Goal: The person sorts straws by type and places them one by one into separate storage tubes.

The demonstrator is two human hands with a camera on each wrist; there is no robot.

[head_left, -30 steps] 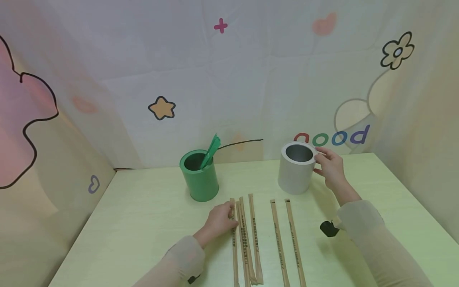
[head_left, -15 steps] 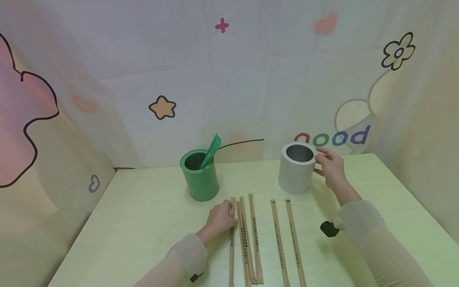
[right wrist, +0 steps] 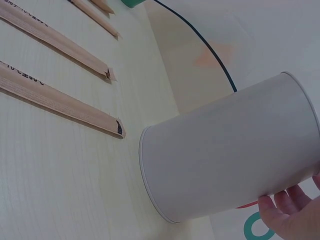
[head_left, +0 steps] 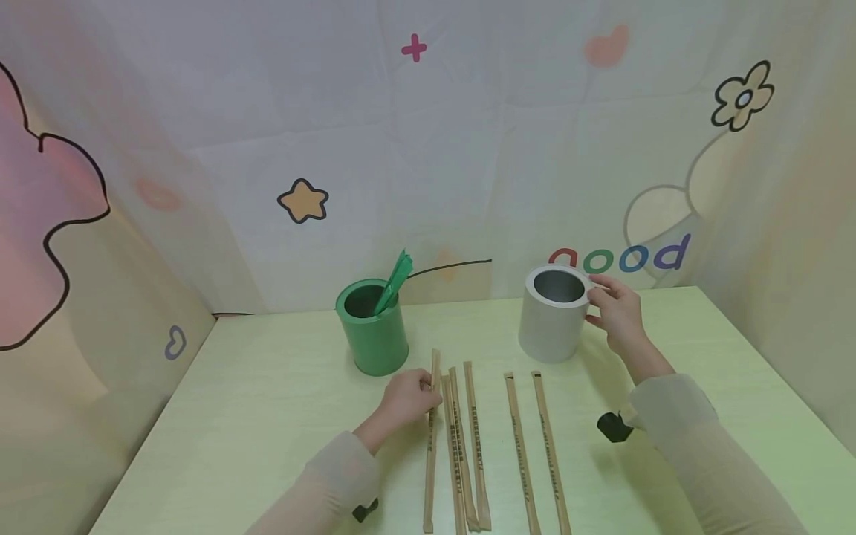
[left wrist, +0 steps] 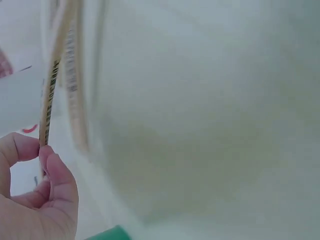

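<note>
- Since the earlier frame, leftmost paper sleeve [head_left: 432,431] has shifted farther from the person.
- Left hand [head_left: 408,397] pinches it on the table [head_left: 267,386].
- Right hand [head_left: 618,312] fingers curl around the white can [head_left: 553,316].

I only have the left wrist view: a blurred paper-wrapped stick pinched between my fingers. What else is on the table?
Observer: The head view shows your left hand pinching the leftmost brown paper-wrapped chopstick pair; four more lie to its right.
Operator: Any containers nearby?
Observer: A green cylindrical can stands behind your left hand, with a green wrapped stick leaning inside.
Operator: And my other hand?
Observer: Your right hand holds the rim of an upright white cylindrical can, which looks empty.
</note>
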